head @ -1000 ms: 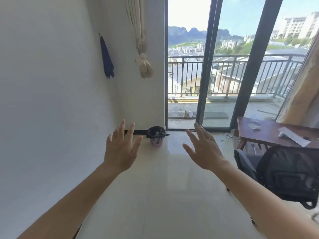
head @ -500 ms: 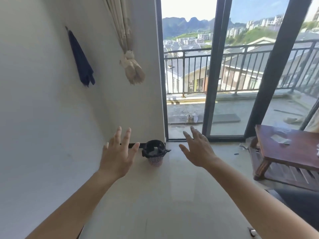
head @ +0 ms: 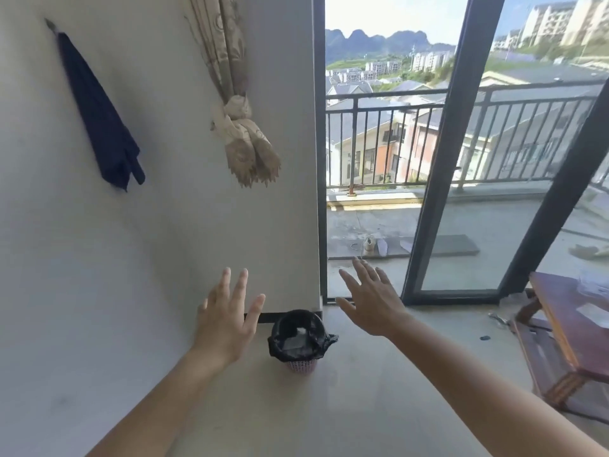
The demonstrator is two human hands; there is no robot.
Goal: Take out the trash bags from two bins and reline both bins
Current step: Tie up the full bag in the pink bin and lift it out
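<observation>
- Far left: a dark blue cloth [head: 102,117] hangs from a hook on the white wall [head: 66,258]. It has no part in the task.
- Right of it, above the hands: a knotted beige patterned curtain [head: 242,127].
- The left hand [head: 227,321] is raised with its back to the camera. The fingers are straight and spread, and it holds nothing.
- The small pink perforated plastic bin [head: 300,366] stands upright on the pale floor [head: 362,407], at the foot of the wall near the door-frame corner.
- A black plastic trash bag [head: 280,338] still lines the bin, its rim folded over the top and a loose tail sticking out on the right. Something pale lies inside; cannot tell what.
- Key relation: the bin sits between the two hands in the view, below and beyond both, and neither hand touches it.
- The bin's long axis is vertical with the mouth up, so the bag should come out by a straight upward pull.
- The left hand's thumb side reads as closer to the bag's rim. The right hand is higher and further off. Both would need to go forward and down.
- The right hand [head: 372,305] has flat, spread fingers and is empty.
- Behind it: a dark-framed sliding glass door [head: 441,159], with a railed balcony beyond.
- Far right: a low reddish-brown wooden table [head: 560,328] with pale papers on top.
- No second bin and no spare liners are in view.
</observation>
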